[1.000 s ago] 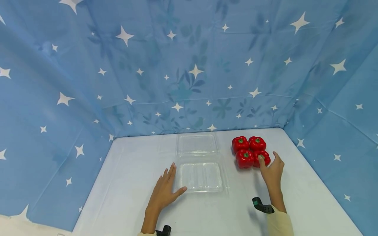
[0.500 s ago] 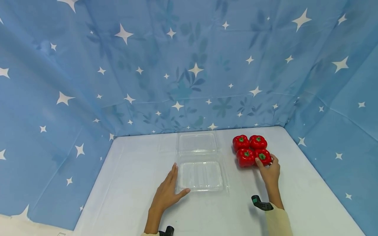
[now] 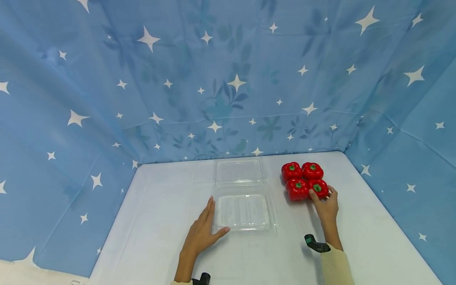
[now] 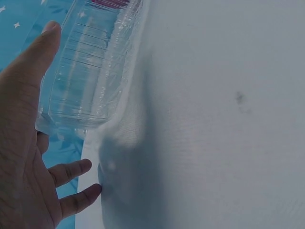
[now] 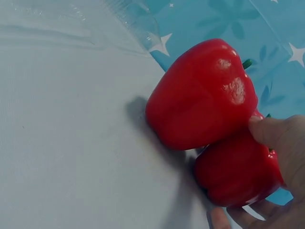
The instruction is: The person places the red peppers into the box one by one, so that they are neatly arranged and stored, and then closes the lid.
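Several red bell peppers stand in a two-by-two cluster at the right of the table; my right hand [image 3: 325,206] grips the front right pepper [image 3: 318,188], thumb on its near left side and fingers round its right. In the right wrist view the hand [image 5: 286,162] holds this pepper [image 5: 238,167] against its neighbour [image 5: 205,95]. A clear plastic container [image 3: 243,211] lies with its lid folded back behind it. At the container's left edge is my left hand [image 3: 200,235], fingers straight and thumb spread by the front left corner. The left wrist view shows that hand [image 4: 28,124] beside the container [image 4: 86,62].
The white table [image 3: 160,206] is bordered behind and at the sides by a blue curtain [image 3: 178,79] with white stars. The other peppers [image 3: 291,171] touch one another behind and left of the held one.
My right hand has moved left onto the front right pepper and closed its fingers round it. The left hand has shifted slightly right, its thumb now nearer the container's front edge.
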The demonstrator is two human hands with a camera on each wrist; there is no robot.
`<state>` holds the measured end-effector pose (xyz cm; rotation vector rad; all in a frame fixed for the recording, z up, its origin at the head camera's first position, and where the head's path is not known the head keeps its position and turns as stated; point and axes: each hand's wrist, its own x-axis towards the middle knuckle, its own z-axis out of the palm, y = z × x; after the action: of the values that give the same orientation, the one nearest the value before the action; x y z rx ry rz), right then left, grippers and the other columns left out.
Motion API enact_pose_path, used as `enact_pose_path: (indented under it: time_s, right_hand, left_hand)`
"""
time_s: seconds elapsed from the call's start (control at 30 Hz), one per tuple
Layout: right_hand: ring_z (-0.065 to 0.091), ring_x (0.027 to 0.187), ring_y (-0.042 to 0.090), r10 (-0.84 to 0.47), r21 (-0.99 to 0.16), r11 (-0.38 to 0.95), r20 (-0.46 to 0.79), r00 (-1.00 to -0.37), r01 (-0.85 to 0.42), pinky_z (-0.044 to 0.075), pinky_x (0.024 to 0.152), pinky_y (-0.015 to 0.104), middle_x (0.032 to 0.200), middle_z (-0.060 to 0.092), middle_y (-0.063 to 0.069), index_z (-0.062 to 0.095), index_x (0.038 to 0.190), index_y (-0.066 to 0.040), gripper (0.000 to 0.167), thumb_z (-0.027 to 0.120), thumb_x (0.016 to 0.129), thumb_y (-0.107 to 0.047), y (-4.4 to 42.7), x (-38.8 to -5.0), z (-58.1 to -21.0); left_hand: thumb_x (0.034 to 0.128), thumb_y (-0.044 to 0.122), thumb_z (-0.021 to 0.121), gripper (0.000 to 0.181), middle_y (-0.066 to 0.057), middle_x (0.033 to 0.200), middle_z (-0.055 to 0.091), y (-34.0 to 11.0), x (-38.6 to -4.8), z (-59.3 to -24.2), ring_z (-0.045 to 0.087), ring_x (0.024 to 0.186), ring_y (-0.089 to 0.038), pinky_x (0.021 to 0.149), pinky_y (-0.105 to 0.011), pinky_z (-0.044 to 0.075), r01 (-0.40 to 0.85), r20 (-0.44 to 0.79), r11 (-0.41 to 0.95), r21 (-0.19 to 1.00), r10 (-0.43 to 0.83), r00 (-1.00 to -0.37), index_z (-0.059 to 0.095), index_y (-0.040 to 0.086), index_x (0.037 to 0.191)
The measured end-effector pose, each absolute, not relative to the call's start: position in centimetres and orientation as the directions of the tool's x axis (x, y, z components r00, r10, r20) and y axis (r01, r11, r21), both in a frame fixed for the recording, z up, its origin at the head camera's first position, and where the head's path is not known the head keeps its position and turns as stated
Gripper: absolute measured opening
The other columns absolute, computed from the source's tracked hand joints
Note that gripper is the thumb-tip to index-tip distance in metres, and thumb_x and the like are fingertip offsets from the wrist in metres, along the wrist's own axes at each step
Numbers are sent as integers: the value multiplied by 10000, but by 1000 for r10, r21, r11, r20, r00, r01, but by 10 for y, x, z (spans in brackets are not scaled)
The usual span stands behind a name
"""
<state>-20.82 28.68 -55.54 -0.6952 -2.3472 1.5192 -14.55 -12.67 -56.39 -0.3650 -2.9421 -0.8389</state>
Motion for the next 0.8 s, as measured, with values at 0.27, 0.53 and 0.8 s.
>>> enact_pose_path:
  time_s: [0.27, 0.53, 0.8]
  right_hand:
    - [396, 1335, 496, 541, -888, 372, -28, -841, 269, 402, 1071, 589, 1499, 316, 320, 164, 1545, -19, 897, 639, 915, -448, 294, -209, -561]
    - [386, 1296, 434, 537, -875, 387, -43, -842, 292, 429, 1057, 587, 1485, 320, 300, 192, 1549, -42, 893, 622, 911, -496, 303, -207, -562]
    - [350, 1325, 421, 528, -890, 331, -100, -843, 313, 403, 1083, 588, 1541, 280, 281, 141, 1540, -56, 917, 630, 905, -500, 306, -205, -562]
  left_hand:
    - [821, 674, 622, 1053, 38, 1657, 103, -127, -145, -566, 368, 1435, -303, 1002, -563, 477, 254, 139, 819, 515, 213, -967, 102, 167, 1584]
    - [825, 683, 610, 1055, 36, 1657, 94, -126, -146, -566, 378, 1428, -309, 1007, -556, 477, 261, 143, 813, 520, 218, -965, 77, 181, 1585]
    - [825, 656, 632, 1050, 13, 1655, 121, -127, -146, -565, 388, 1422, -312, 1002, -552, 484, 270, 159, 813, 516, 219, -963, 110, 149, 1582]
